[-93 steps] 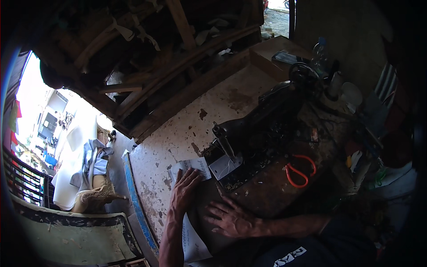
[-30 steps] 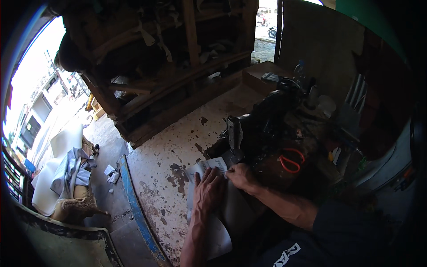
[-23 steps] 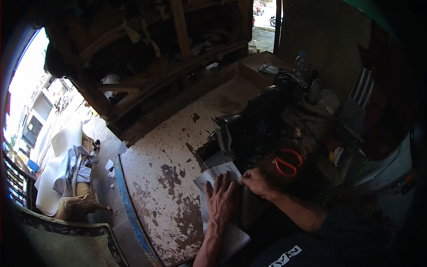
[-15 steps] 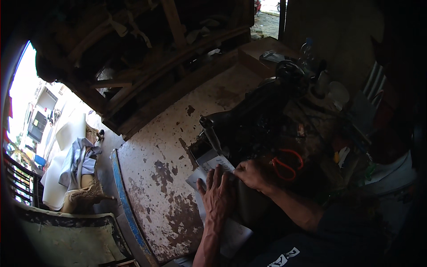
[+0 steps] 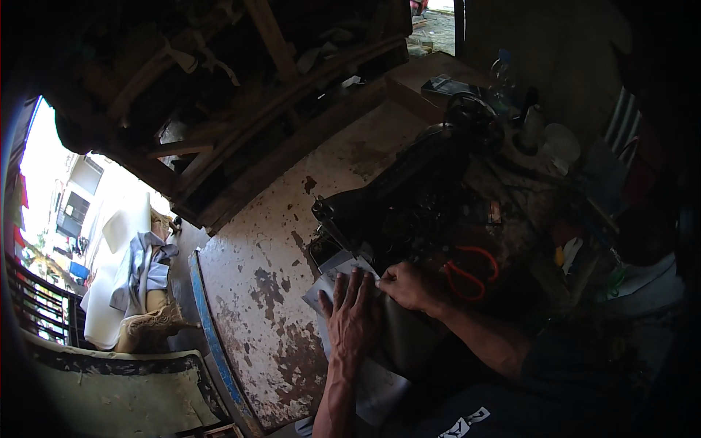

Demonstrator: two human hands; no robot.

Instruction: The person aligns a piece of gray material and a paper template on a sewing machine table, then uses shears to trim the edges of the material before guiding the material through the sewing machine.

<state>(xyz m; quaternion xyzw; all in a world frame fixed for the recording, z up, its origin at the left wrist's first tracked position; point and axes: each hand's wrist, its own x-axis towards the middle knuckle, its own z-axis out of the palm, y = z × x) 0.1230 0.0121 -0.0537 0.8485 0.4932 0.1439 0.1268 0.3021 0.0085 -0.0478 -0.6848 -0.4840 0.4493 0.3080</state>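
Observation:
A black sewing machine (image 5: 409,179) stands on a worn table, its needle end just beyond my hands. Under that end lies a pale grey sheet (image 5: 315,298), cloth or thin leatherette, which runs back toward my body. My left hand (image 5: 352,319) rests flat on the sheet with its fingers stretched out toward the needle. At the sheet's right edge, my right hand (image 5: 409,287) is closed in a pinch, thumb against forefinger. The needle and presser foot are too dark to make out. Orange-handled scissors (image 5: 471,274) lie right of my right hand.
The table (image 5: 252,321) has flaking paint and a blue edge (image 5: 212,336) on its left. A wooden frame (image 5: 277,117) rises behind it. A plastic bottle (image 5: 502,80) stands at the back right. Rolled material and draped cloth (image 5: 139,270) sit beyond the left edge.
The view has shifted slightly. My hands keep nearly the same places on the sheet, the left still flat and the right still pinching. The lever at the machine's needle end now looks less prominent.

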